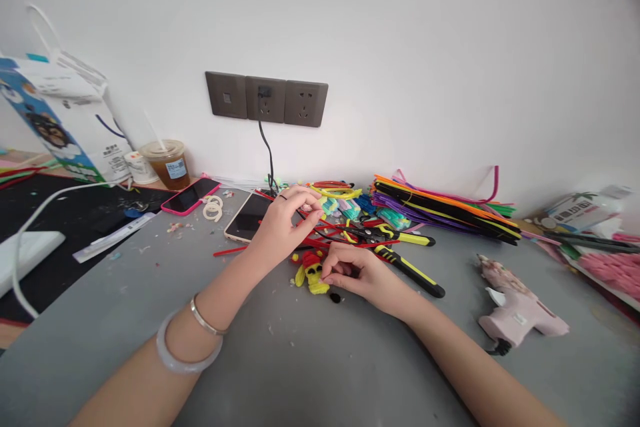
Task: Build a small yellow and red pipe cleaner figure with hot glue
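Observation:
My left hand (285, 223) hovers over a tangle of red and black pipe cleaners (345, 230), its fingers pinched on a thin black strand. My right hand (357, 275) rests on the grey table (310, 367), its fingers curled and touching a small yellow and red pipe-cleaner figure (313, 273). A tiny black piece (335, 297) lies just below that figure. Yellow-handled pliers (405, 263) lie right behind my right hand.
A stack of coloured pipe cleaners (445, 207) lies at the back right. A pink glue gun (515, 307) lies at the right. Two phones (190, 195) (247, 217), white rings, an iced drink (167, 163) and a printed carton (55, 120) sit at the left.

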`<state>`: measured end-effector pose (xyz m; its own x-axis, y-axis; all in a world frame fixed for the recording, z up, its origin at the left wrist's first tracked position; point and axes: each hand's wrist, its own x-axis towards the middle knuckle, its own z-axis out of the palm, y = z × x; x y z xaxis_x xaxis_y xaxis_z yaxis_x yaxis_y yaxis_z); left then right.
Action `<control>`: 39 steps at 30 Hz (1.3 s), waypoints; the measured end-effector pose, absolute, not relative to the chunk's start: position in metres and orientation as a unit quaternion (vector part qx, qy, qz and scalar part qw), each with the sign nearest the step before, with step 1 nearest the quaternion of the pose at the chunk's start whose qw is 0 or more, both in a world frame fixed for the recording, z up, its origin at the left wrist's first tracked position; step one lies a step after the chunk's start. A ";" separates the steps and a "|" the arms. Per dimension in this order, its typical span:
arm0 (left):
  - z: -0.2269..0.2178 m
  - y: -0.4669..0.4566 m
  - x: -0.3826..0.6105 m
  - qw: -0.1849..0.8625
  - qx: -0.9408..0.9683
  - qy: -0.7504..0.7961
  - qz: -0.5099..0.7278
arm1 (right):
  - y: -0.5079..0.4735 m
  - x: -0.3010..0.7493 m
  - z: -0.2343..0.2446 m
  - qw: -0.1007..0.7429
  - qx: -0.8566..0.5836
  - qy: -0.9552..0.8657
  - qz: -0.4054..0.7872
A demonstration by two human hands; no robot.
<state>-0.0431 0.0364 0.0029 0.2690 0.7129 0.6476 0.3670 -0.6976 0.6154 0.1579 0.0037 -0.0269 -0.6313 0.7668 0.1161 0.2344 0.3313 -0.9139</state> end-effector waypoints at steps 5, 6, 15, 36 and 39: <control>0.003 0.037 -0.043 0.174 0.777 0.343 0.498 | 0.003 0.158 -0.026 0.285 -0.329 -0.760 0.482; 0.003 0.037 -0.043 0.173 0.777 0.341 0.499 | 0.003 0.158 -0.025 0.285 -0.332 -0.758 0.484; 0.002 0.039 -0.045 0.174 0.776 0.347 0.497 | 0.000 0.160 -0.021 0.289 -0.321 -0.784 0.446; 0.008 0.034 -0.046 0.188 0.808 0.338 0.444 | 0.008 0.176 -0.013 0.441 -0.389 -0.681 0.436; 0.008 0.036 -0.048 0.180 0.801 0.346 0.454 | 0.015 0.188 -0.011 0.499 -0.411 -0.633 0.426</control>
<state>-0.0483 0.0364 0.0083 0.3484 0.7184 0.6021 0.3914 -0.6951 0.6030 0.1877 0.0150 -0.0109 -0.1640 0.9452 0.2824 0.0944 0.3000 -0.9493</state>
